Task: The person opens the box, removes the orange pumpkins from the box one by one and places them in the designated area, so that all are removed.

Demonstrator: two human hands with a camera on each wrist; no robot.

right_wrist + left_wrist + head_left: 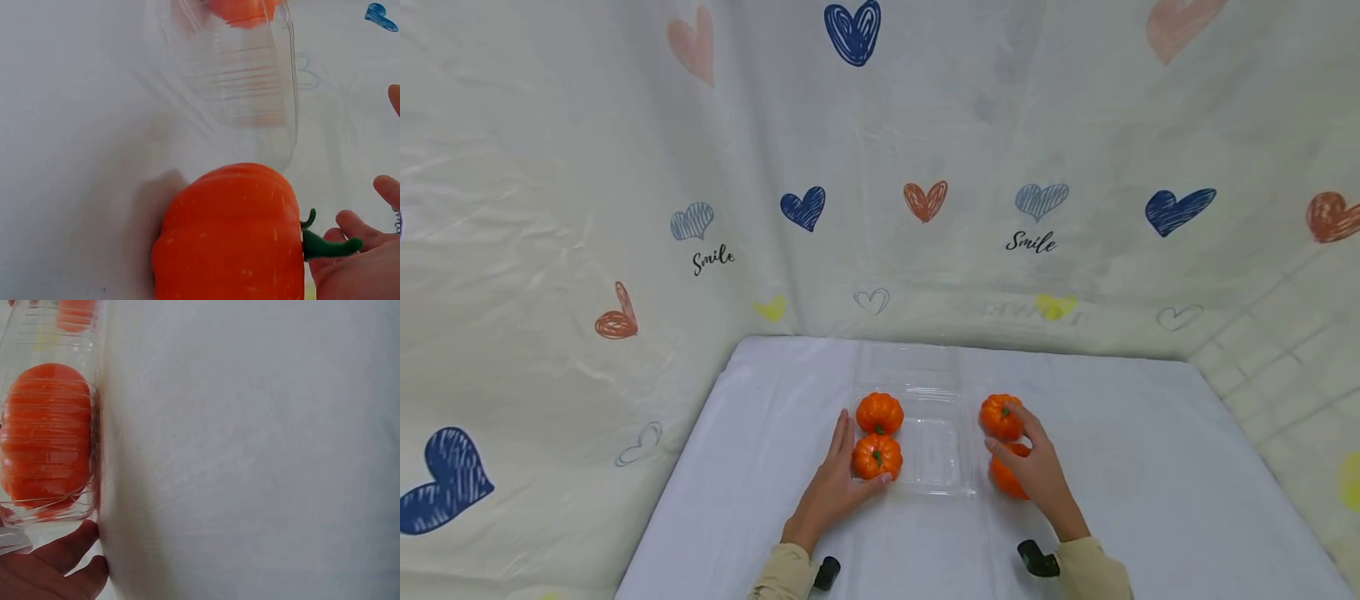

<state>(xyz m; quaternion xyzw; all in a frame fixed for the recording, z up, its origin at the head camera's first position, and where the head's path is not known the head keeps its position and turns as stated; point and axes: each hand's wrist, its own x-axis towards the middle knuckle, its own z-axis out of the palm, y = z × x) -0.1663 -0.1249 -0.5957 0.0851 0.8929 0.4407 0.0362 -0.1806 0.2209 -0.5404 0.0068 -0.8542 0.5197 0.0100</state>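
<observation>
A clear plastic box [936, 450] with its lid folded back holds two orange toy pumpkins, one far [880, 412] and one near [872, 458], in its left half. Along the box's left side lie the straight fingers of my left hand [832, 492], its thumb at the front edge by the near pumpkin. Two more pumpkins, a far one [997, 418] and a near one [1006, 479], sit right of the box. Over these reaches my right hand [1041, 467], fingers spread at the far pumpkin. In the right wrist view the near pumpkin [231, 237] shows a green stem.
A white cloth covers the table [1120, 450]. Behind it hangs a pale curtain [865, 133] printed with hearts and words. Dark camera mounts sit at both wrists. The box's clear lid [906, 365] lies toward the back.
</observation>
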